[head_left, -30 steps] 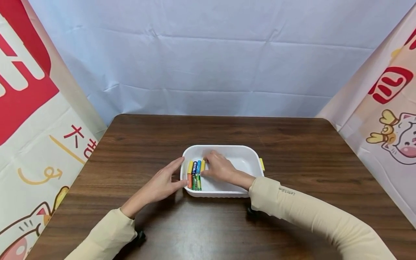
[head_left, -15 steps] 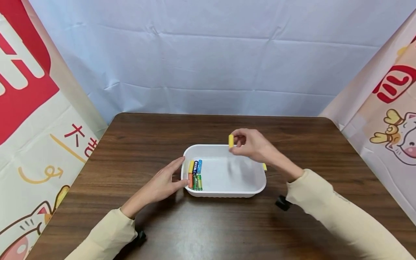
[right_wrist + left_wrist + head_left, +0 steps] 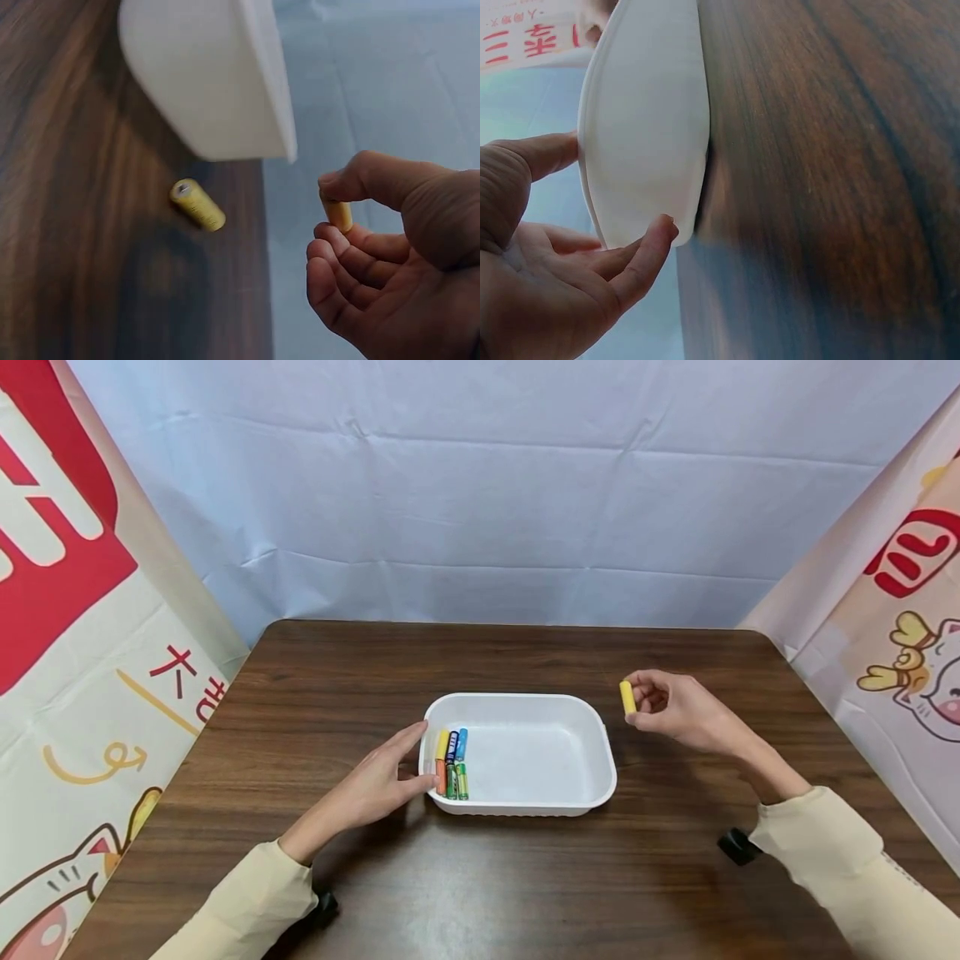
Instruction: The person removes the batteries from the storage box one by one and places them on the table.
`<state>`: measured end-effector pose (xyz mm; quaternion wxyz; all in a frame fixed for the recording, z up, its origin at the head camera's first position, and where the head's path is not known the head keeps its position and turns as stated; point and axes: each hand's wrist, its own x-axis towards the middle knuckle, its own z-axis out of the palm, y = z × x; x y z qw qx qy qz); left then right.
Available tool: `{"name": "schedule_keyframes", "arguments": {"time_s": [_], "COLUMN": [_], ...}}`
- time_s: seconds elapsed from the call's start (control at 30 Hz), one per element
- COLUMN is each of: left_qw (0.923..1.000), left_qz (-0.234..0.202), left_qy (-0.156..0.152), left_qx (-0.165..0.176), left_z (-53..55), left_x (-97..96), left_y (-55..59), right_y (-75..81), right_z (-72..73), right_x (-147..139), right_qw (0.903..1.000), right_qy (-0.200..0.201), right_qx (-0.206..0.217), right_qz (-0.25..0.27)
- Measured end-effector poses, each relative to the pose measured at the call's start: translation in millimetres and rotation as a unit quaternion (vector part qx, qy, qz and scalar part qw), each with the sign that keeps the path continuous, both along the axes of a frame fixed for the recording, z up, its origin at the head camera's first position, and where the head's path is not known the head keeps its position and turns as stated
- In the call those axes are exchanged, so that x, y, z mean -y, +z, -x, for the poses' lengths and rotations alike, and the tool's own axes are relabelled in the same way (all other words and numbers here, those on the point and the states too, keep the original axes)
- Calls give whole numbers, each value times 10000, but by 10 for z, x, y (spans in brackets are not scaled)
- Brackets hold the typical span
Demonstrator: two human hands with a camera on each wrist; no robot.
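Observation:
A white tray (image 3: 540, 808) stands on the table, with several batteries in two rows along its left end. Among them are a yellow battery (image 3: 442, 745), a light blue battery (image 3: 461, 744), an orange battery (image 3: 441, 777) and a green battery (image 3: 462, 782). My left hand (image 3: 378, 783) rests at the tray's left end, fairly straight fingers along the side and thumb on the front rim. Beyond the tray's right end, my right hand (image 3: 678, 710) pinches a yellow battery (image 3: 627, 698) above the table. In the right wrist view another yellow battery (image 3: 198, 205) lies on the table beside the tray.
The dark wooden table (image 3: 450, 893) extends on all sides of the tray. Behind it hangs a pale cloth (image 3: 480, 510). Printed cloths (image 3: 82, 693) flank the left and right sides.
My right hand has lifted the yellow battery out of the tray and carried it right, past the tray's right end. My left hand stays at the left end.

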<state>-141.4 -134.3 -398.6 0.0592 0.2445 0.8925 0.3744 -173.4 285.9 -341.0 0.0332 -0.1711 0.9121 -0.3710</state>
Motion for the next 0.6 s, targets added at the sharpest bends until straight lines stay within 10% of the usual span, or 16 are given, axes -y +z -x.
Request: {"name": "schedule_keyframes", "arguments": {"time_s": [0.6], "left_qw": [9994], "left_qz": [-156], "left_qy": [55], "left_qx": [296], "left_z": [-10], "left_x": [-18], "left_y": [10], "right_y": [-700], "right_z": [5], "right_x": [-226], "right_qw": [9980], "right_qy": [4], "right_qx": [127], "right_qz": [-614]}}
